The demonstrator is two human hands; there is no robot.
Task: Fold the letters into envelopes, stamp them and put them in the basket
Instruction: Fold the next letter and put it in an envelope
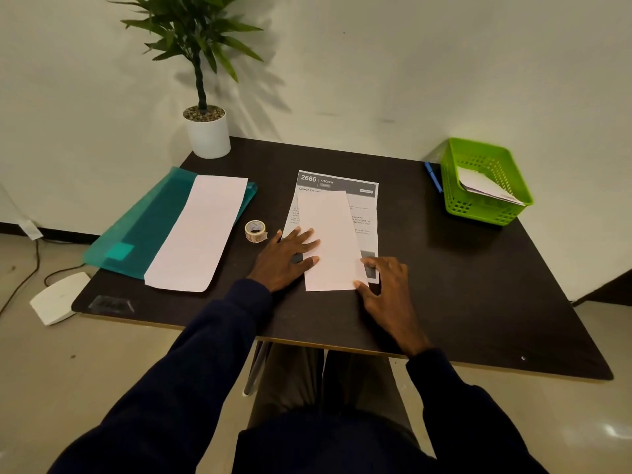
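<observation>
Printed white letter sheet with a grey header band (362, 213) lies flat on the dark square table (461, 285), straight ahead of the person and touched by both hands; its long axis runs away from the body, leaning slightly left at the far end. A plain white oblong paper (328, 234) lies lengthwise on it, covering its middle and left; whether that is an envelope or a folded-over part of the sheet I cannot tell. The left hand (290, 253) rests flat with fingers spread on the oblong's left edge, gripping nothing. The right hand (384, 280) has bent fingers at the near right corner, thumb on the oblong and forefinger on the sheet; whether it pinches the paper or only touches it is unclear.

The next fold probably turns on that near right corner, so the right hand is better placed, with the left as anchor. A small roll of stickers or tape (255, 230) sits just left of the left hand; a green plastic lattice basket (478, 210), already holding white papers (485, 186), stands well apart at the far right, on the right hand's side, with a blue pen (432, 176) beside it. To the left, a long white envelope (201, 230) lies on a teal translucent folder (143, 230); a potted plant in a white pot (208, 135) occupies the far left corner. Nothing lies between hands and sheet.
</observation>
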